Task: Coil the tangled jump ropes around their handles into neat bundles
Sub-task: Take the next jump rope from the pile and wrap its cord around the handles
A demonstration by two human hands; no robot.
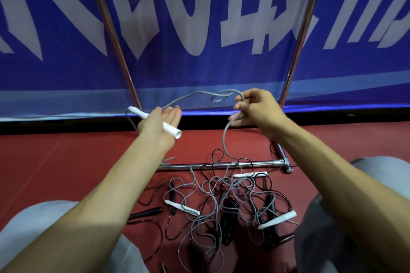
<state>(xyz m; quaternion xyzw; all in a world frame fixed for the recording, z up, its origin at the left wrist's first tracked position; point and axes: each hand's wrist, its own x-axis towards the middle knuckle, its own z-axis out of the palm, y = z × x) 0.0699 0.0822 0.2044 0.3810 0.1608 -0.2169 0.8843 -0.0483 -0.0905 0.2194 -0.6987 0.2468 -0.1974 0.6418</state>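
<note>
Okay: open red floor point(55, 157) left; blue banner point(199, 68) closes the front, knees point(315, 239) box both sides. Metal frame bar point(261, 163) crosses just behind the tangled rope pile point(221, 197) on the floor. Left hand point(159, 124), fingers mostly straight, holds white handle point(173, 131) raised, axis far-left to near-right. Right hand point(259, 111), fingers curled, pinches grey rope point(195, 95), which arcs between hands and drops into the pile.

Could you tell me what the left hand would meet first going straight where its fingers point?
Likely the grey rope looping just past the left hand's fingers, then the blue banner; depth is unclear.
</note>
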